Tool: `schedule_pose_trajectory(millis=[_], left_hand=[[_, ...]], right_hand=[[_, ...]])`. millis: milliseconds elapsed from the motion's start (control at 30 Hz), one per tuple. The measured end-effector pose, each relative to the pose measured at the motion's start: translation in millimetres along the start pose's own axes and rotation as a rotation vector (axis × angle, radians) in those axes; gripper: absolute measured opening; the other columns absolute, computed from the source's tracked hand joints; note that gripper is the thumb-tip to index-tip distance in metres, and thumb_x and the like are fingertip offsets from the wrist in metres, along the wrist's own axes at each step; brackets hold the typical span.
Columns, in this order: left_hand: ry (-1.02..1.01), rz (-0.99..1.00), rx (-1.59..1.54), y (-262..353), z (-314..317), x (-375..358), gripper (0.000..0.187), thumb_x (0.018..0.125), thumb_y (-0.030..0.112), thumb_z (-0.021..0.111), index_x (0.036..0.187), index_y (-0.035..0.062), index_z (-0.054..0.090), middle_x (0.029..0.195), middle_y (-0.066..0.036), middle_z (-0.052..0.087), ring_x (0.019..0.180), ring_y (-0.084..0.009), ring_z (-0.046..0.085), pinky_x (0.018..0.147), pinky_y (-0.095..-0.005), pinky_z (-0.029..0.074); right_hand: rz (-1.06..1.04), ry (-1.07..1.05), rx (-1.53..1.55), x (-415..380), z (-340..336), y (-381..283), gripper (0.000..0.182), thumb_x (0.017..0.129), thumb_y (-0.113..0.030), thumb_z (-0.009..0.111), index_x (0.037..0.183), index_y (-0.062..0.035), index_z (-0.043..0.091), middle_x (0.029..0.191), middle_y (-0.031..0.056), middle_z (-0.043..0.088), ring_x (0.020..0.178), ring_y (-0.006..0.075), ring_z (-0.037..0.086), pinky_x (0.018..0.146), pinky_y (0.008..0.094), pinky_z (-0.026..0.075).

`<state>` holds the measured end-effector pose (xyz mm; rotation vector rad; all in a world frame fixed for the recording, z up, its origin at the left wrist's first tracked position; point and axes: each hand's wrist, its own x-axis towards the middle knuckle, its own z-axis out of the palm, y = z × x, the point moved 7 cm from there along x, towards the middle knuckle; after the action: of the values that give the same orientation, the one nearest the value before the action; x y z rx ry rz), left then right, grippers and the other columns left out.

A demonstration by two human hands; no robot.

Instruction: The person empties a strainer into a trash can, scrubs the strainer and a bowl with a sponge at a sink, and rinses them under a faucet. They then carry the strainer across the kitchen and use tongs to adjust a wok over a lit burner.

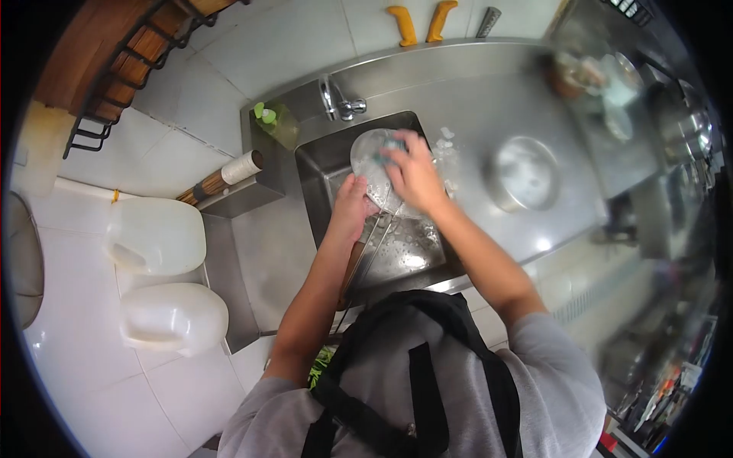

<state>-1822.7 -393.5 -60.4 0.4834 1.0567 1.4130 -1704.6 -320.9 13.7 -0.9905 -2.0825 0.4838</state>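
Observation:
Over the steel sink [314,200], my left hand [353,204] grips the lower left edge of a round, pale dish [369,149]. My right hand [413,172] has its fingers bent round a green scrubber [391,150], which lies against the face of the dish; this hand is slightly blurred. Long thin rods and a brown handle run down from below the dish toward my body; whether they join it, I cannot tell. The chrome tap [336,101] stands behind the sink. Water drops and foam cover the sink floor.
A round metal bowl [524,174] sits on the counter [473,99] to the right. A green-capped bottle [279,127] is at the back left, above a bundled brush [221,178]. Two white plastic jugs [156,237] stand left. Blurred dishes [603,80] are at the far right.

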Motion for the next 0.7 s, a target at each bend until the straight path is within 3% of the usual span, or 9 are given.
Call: schedule_pose_trajectory(millis=[67, 167, 267, 367, 400, 500, 600, 667, 700], left_hand=[[0.043, 0.025, 0.132, 4.6, -16.1, 2.9, 0.029, 0.098, 0.022, 0.039, 0.121, 0.005, 0.045, 0.111, -0.008, 0.055, 0.096, -0.0189, 0.058, 0.071, -0.0323, 0.053], [-0.009, 0.051, 0.161, 7.3, -17.2, 6.4, 0.028, 0.098, 0.019, 0.04, 0.12, 0.0051, 0.047, 0.108, -0.005, 0.056, 0.096, -0.0135, 0.056, 0.078, -0.0282, 0.049], [-0.126, 0.196, 0.323, 16.5, -9.3, 13.6, 0.026, 0.096, 0.015, 0.041, 0.116, 0.0034, 0.051, 0.1, -0.006, 0.058, 0.091, -0.0113, 0.054, 0.08, -0.0262, 0.045], [-0.212, 0.247, 0.656, 4.8, -19.1, 11.1, 0.024, 0.094, 0.013, 0.042, 0.111, 0.001, 0.054, 0.093, -0.007, 0.06, 0.087, -0.012, 0.054, 0.08, -0.0275, 0.043], [-0.214, 0.246, 0.663, 3.2, -17.5, 5.3, 0.024, 0.094, 0.013, 0.042, 0.111, 0.001, 0.054, 0.093, -0.007, 0.06, 0.087, -0.012, 0.054, 0.08, -0.0275, 0.043], [-0.05, 0.378, 0.65, 12.6, -22.6, 5.6, 0.022, 0.094, 0.014, 0.043, 0.103, -0.0012, 0.056, 0.087, -0.007, 0.061, 0.085, -0.014, 0.055, 0.078, -0.0296, 0.043], [0.14, 0.39, 0.653, 2.0, -47.7, 12.2, 0.022, 0.094, 0.015, 0.043, 0.102, -0.001, 0.056, 0.089, -0.008, 0.061, 0.085, -0.014, 0.055, 0.079, -0.0297, 0.043], [0.246, 0.49, 0.769, 21.8, -35.5, -3.1, 0.022, 0.095, 0.016, 0.043, 0.101, -0.0007, 0.057, 0.09, -0.007, 0.061, 0.085, -0.0137, 0.055, 0.079, -0.0289, 0.043], [0.241, 0.484, 0.775, 23.1, -36.1, -6.2, 0.022, 0.095, 0.016, 0.043, 0.101, -0.0007, 0.057, 0.09, -0.007, 0.061, 0.085, -0.0137, 0.055, 0.079, -0.0289, 0.043]], right_hand=[[-0.29, -0.148, 0.136, -26.8, 5.0, -38.0, 0.033, 0.071, -0.006, 0.062, 0.105, -0.0071, 0.063, 0.131, 0.0182, 0.046, 0.118, 0.037, 0.044, 0.096, 0.044, 0.039], [-0.306, -0.238, 0.109, -20.3, 13.8, -50.9, 0.035, 0.072, -0.005, 0.06, 0.107, -0.0063, 0.061, 0.136, 0.0146, 0.044, 0.123, 0.0352, 0.042, 0.099, 0.0459, 0.037], [-0.354, -0.014, -0.01, 17.0, 5.0, -39.6, 0.035, 0.072, -0.004, 0.058, 0.107, -0.0052, 0.061, 0.129, 0.0125, 0.052, 0.118, 0.0361, 0.047, 0.097, 0.0466, 0.038], [0.044, 0.157, 0.113, 54.1, 4.9, 33.4, 0.034, 0.072, -0.004, 0.057, 0.106, -0.0047, 0.061, 0.12, 0.0124, 0.058, 0.112, 0.0379, 0.051, 0.094, 0.0477, 0.041], [0.047, 0.163, 0.116, 48.7, 4.5, 29.0, 0.034, 0.072, -0.004, 0.057, 0.106, -0.0047, 0.061, 0.12, 0.0124, 0.058, 0.112, 0.0379, 0.051, 0.094, 0.0477, 0.041], [-0.323, 0.097, 0.005, 14.4, 14.5, -30.2, 0.031, 0.071, -0.005, 0.059, 0.102, -0.0056, 0.062, 0.111, 0.0124, 0.061, 0.111, 0.037, 0.052, 0.094, 0.0458, 0.042], [-0.373, 0.004, 0.043, 11.2, 13.0, -46.8, 0.034, 0.071, -0.005, 0.06, 0.104, -0.0071, 0.063, 0.109, 0.012, 0.062, 0.112, 0.0364, 0.052, 0.095, 0.0449, 0.042], [-0.275, 0.052, 0.055, 34.3, 15.0, -14.8, 0.033, 0.074, -0.009, 0.059, 0.107, -0.0055, 0.062, 0.108, 0.0122, 0.062, 0.112, 0.0371, 0.051, 0.095, 0.0446, 0.042], [-0.079, 0.074, 0.116, 48.3, 9.3, 15.7, 0.029, 0.077, -0.013, 0.058, 0.104, -0.0032, 0.062, 0.108, 0.0125, 0.062, 0.111, 0.0362, 0.052, 0.094, 0.0433, 0.042]])
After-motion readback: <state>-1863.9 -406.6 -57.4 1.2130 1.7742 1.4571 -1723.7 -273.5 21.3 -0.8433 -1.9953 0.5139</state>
